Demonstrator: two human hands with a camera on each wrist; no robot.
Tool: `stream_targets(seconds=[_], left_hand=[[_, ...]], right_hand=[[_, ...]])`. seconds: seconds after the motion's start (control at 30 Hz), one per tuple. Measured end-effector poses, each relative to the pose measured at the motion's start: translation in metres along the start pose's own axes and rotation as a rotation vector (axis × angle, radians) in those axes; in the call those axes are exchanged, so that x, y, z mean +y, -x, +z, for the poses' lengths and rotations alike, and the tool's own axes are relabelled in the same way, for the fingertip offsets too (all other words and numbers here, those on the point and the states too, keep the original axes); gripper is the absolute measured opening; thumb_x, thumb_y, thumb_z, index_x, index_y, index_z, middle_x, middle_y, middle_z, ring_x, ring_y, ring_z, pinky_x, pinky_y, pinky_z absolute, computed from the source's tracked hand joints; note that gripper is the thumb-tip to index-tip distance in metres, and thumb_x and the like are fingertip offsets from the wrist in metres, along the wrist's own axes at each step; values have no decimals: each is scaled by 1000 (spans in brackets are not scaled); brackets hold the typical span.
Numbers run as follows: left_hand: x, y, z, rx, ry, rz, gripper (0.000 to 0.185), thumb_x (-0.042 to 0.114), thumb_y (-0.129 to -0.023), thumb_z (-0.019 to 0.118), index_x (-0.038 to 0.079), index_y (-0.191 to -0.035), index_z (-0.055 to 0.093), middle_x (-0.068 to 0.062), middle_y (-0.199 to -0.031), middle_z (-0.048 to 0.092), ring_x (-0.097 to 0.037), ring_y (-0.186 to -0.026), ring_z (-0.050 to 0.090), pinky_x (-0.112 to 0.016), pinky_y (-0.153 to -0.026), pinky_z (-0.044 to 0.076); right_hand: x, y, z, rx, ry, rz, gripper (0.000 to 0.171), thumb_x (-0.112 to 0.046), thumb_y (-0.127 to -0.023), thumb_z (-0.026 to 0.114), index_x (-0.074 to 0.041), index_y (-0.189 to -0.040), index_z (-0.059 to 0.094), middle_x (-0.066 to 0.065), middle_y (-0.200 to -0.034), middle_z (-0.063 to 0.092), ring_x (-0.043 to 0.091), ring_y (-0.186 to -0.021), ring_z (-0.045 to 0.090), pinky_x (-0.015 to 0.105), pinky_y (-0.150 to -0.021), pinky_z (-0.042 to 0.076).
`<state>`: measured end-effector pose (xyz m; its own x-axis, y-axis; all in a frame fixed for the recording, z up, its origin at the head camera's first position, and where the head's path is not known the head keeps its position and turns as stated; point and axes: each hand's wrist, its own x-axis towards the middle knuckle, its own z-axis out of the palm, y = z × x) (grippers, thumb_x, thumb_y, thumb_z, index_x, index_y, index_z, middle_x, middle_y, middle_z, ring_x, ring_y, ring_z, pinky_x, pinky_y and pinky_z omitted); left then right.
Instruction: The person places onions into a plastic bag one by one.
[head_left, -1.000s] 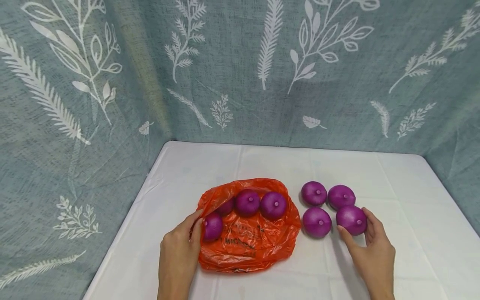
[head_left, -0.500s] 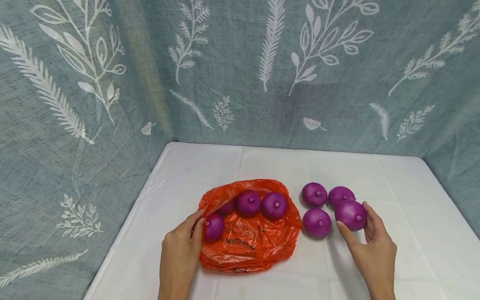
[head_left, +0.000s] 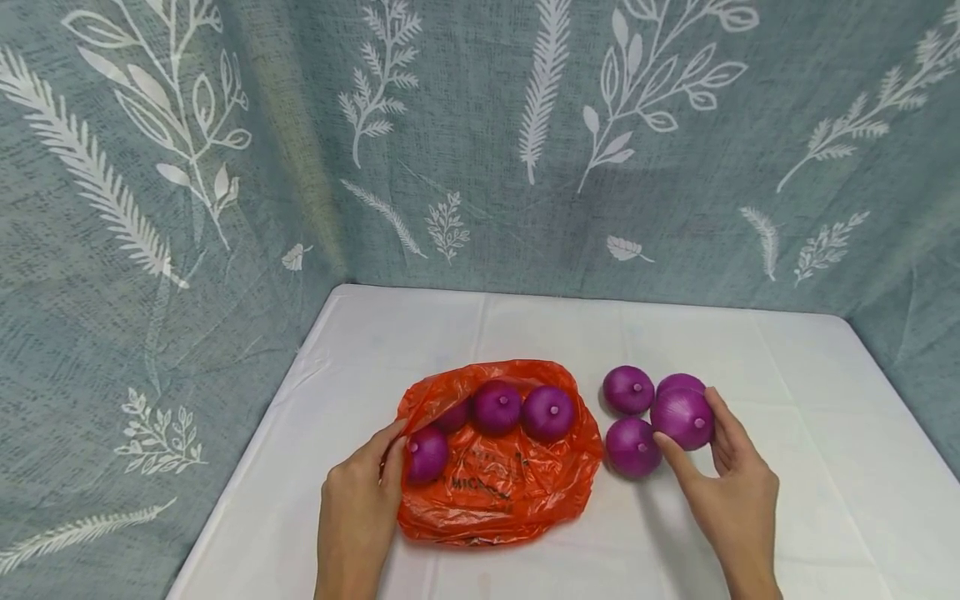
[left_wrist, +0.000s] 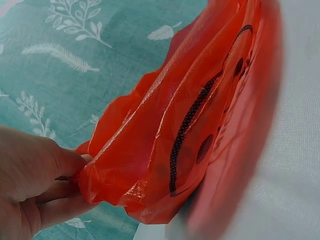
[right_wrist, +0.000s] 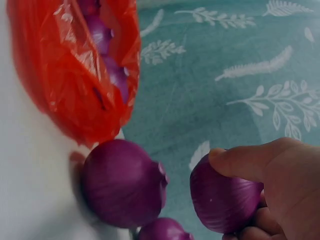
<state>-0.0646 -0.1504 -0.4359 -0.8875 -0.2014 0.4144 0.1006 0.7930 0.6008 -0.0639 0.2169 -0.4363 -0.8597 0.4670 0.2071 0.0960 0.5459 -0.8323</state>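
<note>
My left hand (head_left: 358, 492) pinches the left edge of an orange-red plastic bag (head_left: 517, 508), which lies open on the table. Inside the bag sit several purple onions, among them one onion (head_left: 547, 412) near its right side. In the left wrist view the thumb and fingers grip the bag's rim (left_wrist: 107, 175). To the right of the bag, my right hand (head_left: 727, 483) holds a purple onion (head_left: 681, 418) between thumb and fingers. That held onion (right_wrist: 220, 197) is raised, with open space around it in the right wrist view.
Three more onions stand right of the bag: a front one (head_left: 633, 448), a back one (head_left: 627, 390) and one partly hidden behind the held onion (head_left: 681, 381). A white cloth covers the table (head_left: 555, 321). A teal leaf-patterned curtain (head_left: 480, 167) hangs behind.
My right hand has lifted the onion and moved it left, so it now overlaps the onions behind and beside it. The left hand stays on the bag's edge.
</note>
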Motion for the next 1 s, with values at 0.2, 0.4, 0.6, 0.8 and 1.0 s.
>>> stream_targets(seconds=[0.2, 0.4, 0.6, 0.8, 1.0], left_hand=[[1, -1, -1, -3, -2, -10, 29, 9, -97, 78, 5, -125, 77, -19, -118, 77, -38, -105, 76, -53, -85, 62], [2, -1, -3, -4, 2, -11, 29, 8, -97, 78, 5, -126, 77, -19, -118, 77, -39, -105, 76, -53, -86, 62], [2, -1, -4, -5, -6, -14, 28, 9, -96, 79, 5, -124, 78, -19, -118, 77, -38, -105, 77, -53, -85, 62], [2, -2, -5, -4, 2, -10, 28, 8, -97, 78, 5, -124, 78, -18, -117, 77, -37, -104, 77, -53, -85, 62], [4, -1, -7, 4, 14, 5, 27, 7, -97, 77, 6, -124, 78, -18, -117, 78, -38, -103, 77, -55, -85, 62]], right_hand=[[-8, -1, 5, -35, -38, -51, 88, -28, -81, 95, -32, -157, 51, -2, -156, 54, 28, -142, 54, 15, -105, 42], [-17, 2, 11, -60, -86, -83, 86, -23, -80, 96, -32, -155, 55, -1, -153, 58, 27, -140, 56, 12, -103, 43], [-24, 5, 20, -86, -89, -128, 84, -21, -80, 96, -30, -154, 57, -3, -153, 59, 22, -138, 58, 9, -101, 43], [-29, 10, 26, -123, -78, -142, 83, -24, -82, 95, -42, -152, 56, 2, -151, 61, 24, -134, 62, 10, -101, 44], [-34, 14, 33, -183, -62, -140, 81, -31, -84, 93, -46, -153, 53, 6, -154, 58, 26, -136, 61, 13, -102, 44]])
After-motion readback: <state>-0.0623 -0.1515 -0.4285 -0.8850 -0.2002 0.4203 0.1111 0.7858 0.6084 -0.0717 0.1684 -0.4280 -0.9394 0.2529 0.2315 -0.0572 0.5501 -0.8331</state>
